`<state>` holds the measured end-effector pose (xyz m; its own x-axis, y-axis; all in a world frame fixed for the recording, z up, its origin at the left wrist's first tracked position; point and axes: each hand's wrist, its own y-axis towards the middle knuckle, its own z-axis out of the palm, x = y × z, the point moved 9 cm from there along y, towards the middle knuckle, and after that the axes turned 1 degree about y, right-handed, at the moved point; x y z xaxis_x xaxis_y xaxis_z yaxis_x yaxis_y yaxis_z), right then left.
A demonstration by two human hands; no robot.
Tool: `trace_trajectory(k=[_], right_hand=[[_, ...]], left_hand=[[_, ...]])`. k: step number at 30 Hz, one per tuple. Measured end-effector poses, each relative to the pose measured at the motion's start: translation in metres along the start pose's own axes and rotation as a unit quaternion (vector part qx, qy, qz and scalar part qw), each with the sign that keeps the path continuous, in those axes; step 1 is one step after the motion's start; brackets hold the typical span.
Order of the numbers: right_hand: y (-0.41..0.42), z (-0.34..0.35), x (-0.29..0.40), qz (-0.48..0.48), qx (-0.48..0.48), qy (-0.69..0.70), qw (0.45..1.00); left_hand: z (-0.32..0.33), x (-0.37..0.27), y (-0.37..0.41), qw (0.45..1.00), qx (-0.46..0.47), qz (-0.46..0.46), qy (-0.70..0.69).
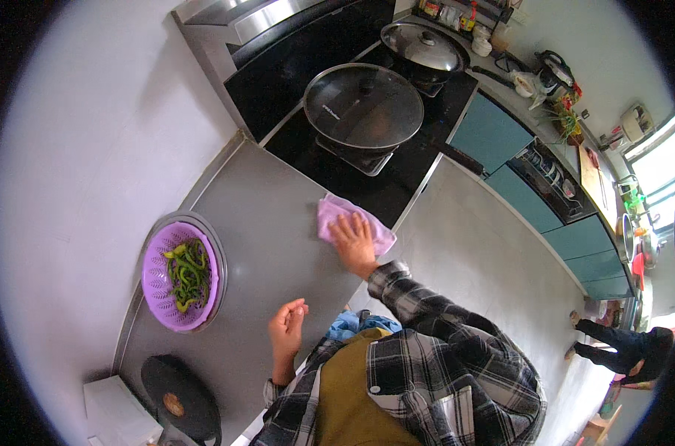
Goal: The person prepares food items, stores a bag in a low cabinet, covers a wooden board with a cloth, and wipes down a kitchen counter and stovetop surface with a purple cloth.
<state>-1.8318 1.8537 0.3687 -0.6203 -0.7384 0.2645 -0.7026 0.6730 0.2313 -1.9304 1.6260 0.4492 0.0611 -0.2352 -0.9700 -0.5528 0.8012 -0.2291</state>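
Note:
A pink cloth (pixel 383 233) lies at the edge where the grey countertop (pixel 281 223) meets the black cooktop (pixel 371 189). My right hand (pixel 353 240) presses flat on it, fingers spread. Over the counter, near its front edge, my left hand (pixel 288 330) is raised with the fingers loosely curled and holds nothing. To its left, a purple plastic basket (pixel 153 279) of green peppers (pixel 189 276) stands on a round metal tray or lid by the wall. On the cooktop sits a pan with a glass lid (pixel 365 106).
A wok with a steel lid (pixel 421 47) stands on the far burner. The front pan's handle (pixel 462 159) juts past the cooktop edge. A dark round pan (pixel 181 396) and a white box (pixel 120 412) are at the lower left. Another person (pixel 627 351) stands at the far right.

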Motion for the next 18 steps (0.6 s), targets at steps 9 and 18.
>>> trace_trajectory(k=[9,18], right_hand=[[-0.008,0.052,0.013,-0.168,0.090,0.173,0.966],[0.038,-0.067,-0.119,0.073,-0.081,0.116,0.987]], left_hand=[[0.013,-0.009,0.065,0.998,0.053,-0.015,0.018],[0.036,-0.014,0.091,0.999,0.028,-0.011,0.023]])
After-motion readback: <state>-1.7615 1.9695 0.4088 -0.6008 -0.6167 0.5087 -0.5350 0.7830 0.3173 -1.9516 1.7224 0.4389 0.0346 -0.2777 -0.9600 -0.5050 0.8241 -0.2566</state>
